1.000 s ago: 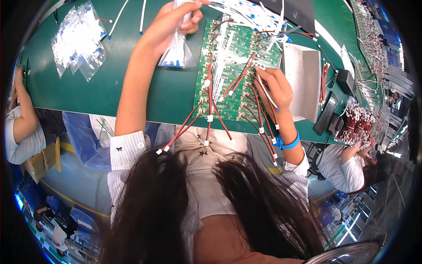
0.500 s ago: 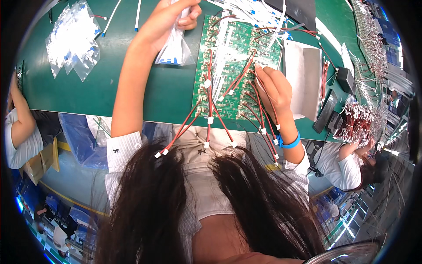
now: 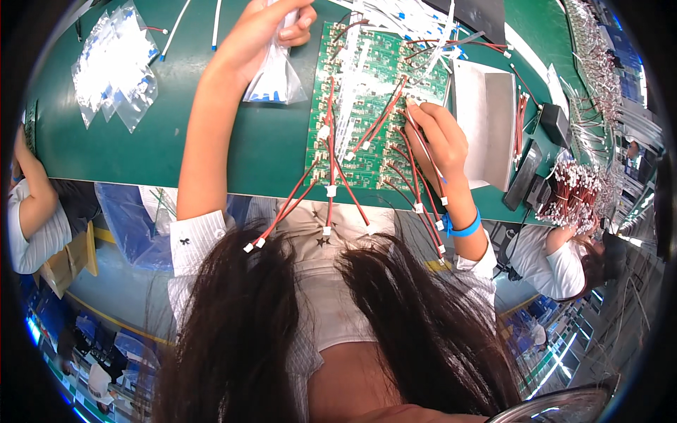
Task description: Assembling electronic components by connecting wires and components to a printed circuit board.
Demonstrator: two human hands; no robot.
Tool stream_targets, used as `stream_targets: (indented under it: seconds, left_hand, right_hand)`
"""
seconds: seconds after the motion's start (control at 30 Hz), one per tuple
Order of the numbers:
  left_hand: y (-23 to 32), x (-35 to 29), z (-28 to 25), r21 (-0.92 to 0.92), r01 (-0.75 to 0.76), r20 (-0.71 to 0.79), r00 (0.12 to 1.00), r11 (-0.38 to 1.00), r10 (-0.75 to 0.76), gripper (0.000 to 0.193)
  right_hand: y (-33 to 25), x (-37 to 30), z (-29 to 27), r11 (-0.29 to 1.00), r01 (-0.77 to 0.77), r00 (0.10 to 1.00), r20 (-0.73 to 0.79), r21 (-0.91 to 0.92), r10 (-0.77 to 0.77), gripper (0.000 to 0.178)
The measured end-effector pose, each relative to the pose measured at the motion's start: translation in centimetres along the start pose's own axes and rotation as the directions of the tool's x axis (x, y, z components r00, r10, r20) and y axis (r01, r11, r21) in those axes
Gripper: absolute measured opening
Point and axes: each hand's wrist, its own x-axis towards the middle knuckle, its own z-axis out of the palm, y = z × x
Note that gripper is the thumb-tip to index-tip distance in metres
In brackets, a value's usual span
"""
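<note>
My left hand (image 3: 271, 35) is closed around the upper part of a clear plastic bag (image 3: 276, 79), which holds white flat cables with blue ends. It hangs just left of a green circuit board panel (image 3: 345, 169). At the panel's right side my right hand (image 3: 438, 137) pinches with its fingertips close to the board; what they grip is too small to make out. Several red-and-black wire leads (image 3: 352, 194) with white plugs stick out from the panel, some over the table's near edge. A white flat cable strip (image 3: 350, 84) lies lengthwise across the panel.
More clear bags of flat cables (image 3: 116, 67) lie at the left on the green table (image 3: 190, 42). Loose white flat cables (image 3: 416, 21) are heaped behind the panel. A grey metal plate (image 3: 486, 127) and a black block (image 3: 555, 125) are on the right. People sit at both sides.
The view has shifted slightly. Both hands keep nearly the same place; a thin white strip with a blue end now shows along my right hand.
</note>
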Motion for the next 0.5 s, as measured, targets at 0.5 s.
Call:
stream_targets:
  seconds: [0.5]
  left_hand:
    - [-2.2,3.2,-2.5,-0.369,-0.178,0.624,0.68,0.912,0.385,0.02]
  right_hand:
    - [0.1,0.9,-0.6,0.955,-0.216,0.976,0.062,0.205,0.207,0.022]
